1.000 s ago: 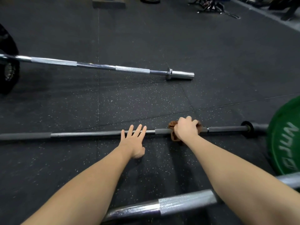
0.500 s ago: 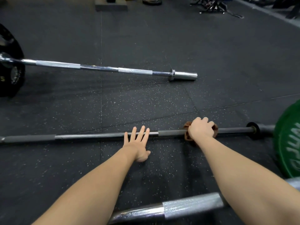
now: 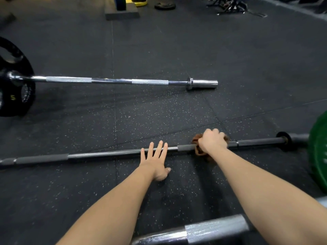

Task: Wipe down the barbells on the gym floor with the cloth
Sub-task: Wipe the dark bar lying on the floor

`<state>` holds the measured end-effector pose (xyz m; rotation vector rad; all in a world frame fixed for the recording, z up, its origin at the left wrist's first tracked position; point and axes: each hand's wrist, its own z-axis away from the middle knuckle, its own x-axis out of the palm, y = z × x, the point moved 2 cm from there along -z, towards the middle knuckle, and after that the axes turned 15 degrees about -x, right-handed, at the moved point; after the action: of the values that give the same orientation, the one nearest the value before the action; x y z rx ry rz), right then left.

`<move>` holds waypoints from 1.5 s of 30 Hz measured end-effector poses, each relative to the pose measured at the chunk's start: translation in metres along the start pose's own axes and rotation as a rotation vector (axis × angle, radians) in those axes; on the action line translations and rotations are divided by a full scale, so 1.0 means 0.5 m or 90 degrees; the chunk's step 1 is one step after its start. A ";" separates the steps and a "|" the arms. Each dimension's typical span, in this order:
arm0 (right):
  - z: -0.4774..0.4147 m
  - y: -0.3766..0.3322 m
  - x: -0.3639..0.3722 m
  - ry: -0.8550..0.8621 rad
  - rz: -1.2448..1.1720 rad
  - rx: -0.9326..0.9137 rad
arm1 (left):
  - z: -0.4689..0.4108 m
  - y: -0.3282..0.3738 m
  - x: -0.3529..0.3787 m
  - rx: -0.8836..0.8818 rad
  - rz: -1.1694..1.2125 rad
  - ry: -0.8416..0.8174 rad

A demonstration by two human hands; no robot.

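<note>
I am in the wiping step on the middle barbell (image 3: pixel 106 154), the 2nd of 3 bars lying on the rubber floor (image 3: pixel 177 59); my right hand (image 3: pixel 213 141) is curled over the shaft with the brown cloth (image 3: pixel 199 152) bunched around the bar under my palm, right of centre, with the collar (image 3: pixel 284 141) and the green plate (image 3: pixel 318 152) further to the right; my left hand (image 3: pixel 155 162) lies flat with its fingers (image 3: pixel 159 149) straight and spread, the tips on the bare steel at mid-shaft and the thumb down on the floor, holding nothing; I judge it is steadying the bar against rolling; the next move, as I see it, calls for a firm squeeze through the cloth and a slide along the shaft, with the left hand pressing so the bar does not turn; how much of this bar is already clean I cannot tell; the far barbell (image 3: pixel 113 80), with its black plate (image 3: pixel 16 96), and the near barbell (image 3: pixel 212 228) by my forearm lie well apart from the cloth; I see no container here, only clutter at the far edge too small to read.
</note>
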<state>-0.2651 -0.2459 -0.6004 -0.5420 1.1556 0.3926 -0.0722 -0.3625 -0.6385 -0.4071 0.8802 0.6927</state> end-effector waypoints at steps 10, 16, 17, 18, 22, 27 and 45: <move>0.025 -0.073 0.036 -0.025 0.035 -0.135 | -0.004 -0.024 -0.034 -0.017 0.076 0.030; 0.010 -0.048 0.014 -0.046 0.010 -0.027 | -0.025 -0.116 -0.030 -0.193 0.110 -0.008; 0.011 -0.049 0.014 -0.045 0.026 -0.027 | -0.023 -0.115 -0.019 -0.193 0.097 -0.025; 0.012 -0.054 0.018 -0.041 0.051 -0.038 | -0.023 -0.111 -0.011 -0.193 0.093 -0.034; 0.027 -0.130 0.035 -0.059 0.044 -0.203 | -0.025 -0.101 -0.007 -0.208 0.086 -0.022; 0.074 -0.252 0.048 -0.169 0.111 -0.420 | -0.017 -0.106 -0.005 -0.216 0.063 -0.021; 0.039 -0.253 0.075 -0.062 -0.040 -0.222 | -0.009 -0.128 -0.036 -0.137 0.037 -0.059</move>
<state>-0.1669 -0.3357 -0.6041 -0.8507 0.9779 0.5651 -0.0379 -0.4179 -0.6234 -0.5387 0.7340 0.8581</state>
